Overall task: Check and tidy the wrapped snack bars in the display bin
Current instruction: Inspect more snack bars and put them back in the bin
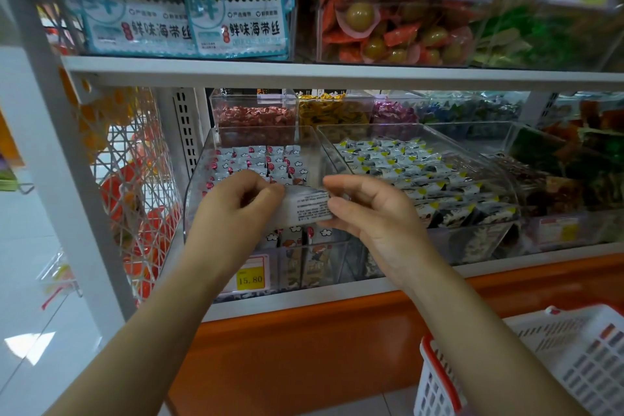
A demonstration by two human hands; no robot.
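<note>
White basket (580, 341) lower right; seaweed packs (236, 20) above.

The person's left hand (241, 203) and right hand (371, 219) are both showing bare, and so are the wrists behind them. The left forearm (158, 317) is running bare from the wrist down to the lower edge of the picture, and the right forearm (479, 331) is doing the same on its side. Both forearms are looking slim and smooth, and they are getting wider toward the elbow. The fingers (347, 184) are looking slender, with soft creases showing at the knuckles. The nails are appearing too small and blurred to describe.
</note>
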